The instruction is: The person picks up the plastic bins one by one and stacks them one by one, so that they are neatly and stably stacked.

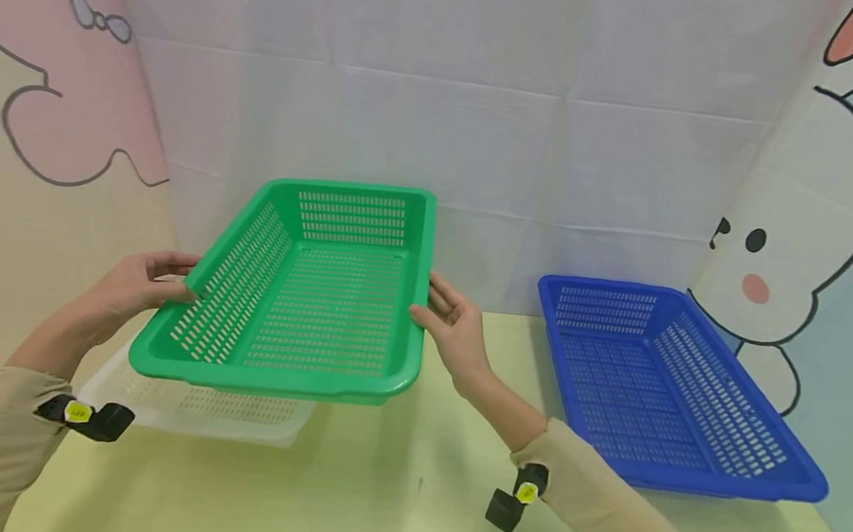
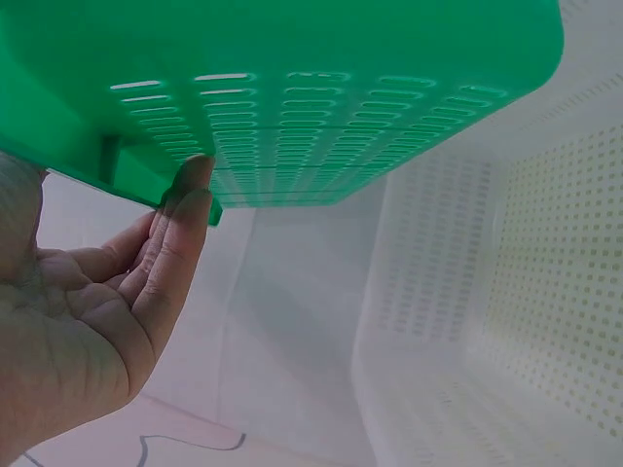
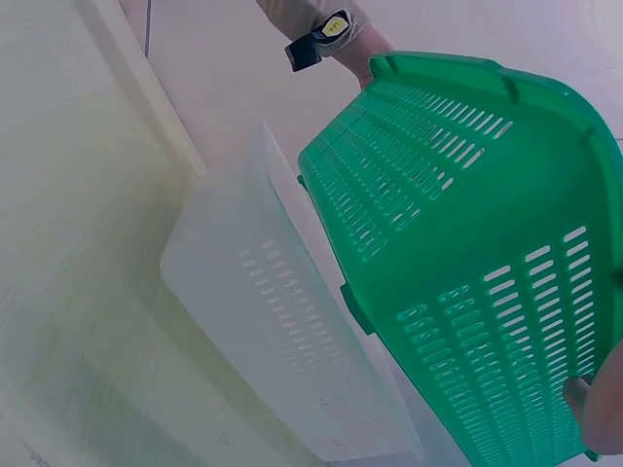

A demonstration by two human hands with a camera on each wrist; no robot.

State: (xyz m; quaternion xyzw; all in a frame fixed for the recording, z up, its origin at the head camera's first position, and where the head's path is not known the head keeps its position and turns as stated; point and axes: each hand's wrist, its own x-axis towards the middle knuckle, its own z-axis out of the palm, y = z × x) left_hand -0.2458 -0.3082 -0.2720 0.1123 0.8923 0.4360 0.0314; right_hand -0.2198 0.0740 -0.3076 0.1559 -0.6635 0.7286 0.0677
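A green plastic basket (image 1: 333, 309) with slotted sides is held up in the air, tilted so its inside faces the head camera. My left hand (image 1: 141, 284) grips its left rim, thumb over the edge and fingers beneath. On the opposite side my right hand (image 1: 457, 329) pinches the right rim. Below the green basket stands a white basket (image 1: 234, 414), partly hidden by it in the head view. The left wrist view shows the white basket's perforated inside (image 2: 438, 243) under the green one, with a gap between them. Nothing is visible inside the green basket.
A blue basket (image 1: 634, 399) stands on the right of the pale yellow table (image 1: 409, 490). Behind the table hangs a white cloth (image 1: 438, 117). Cartoon-printed panels (image 1: 795, 270) flank both sides.
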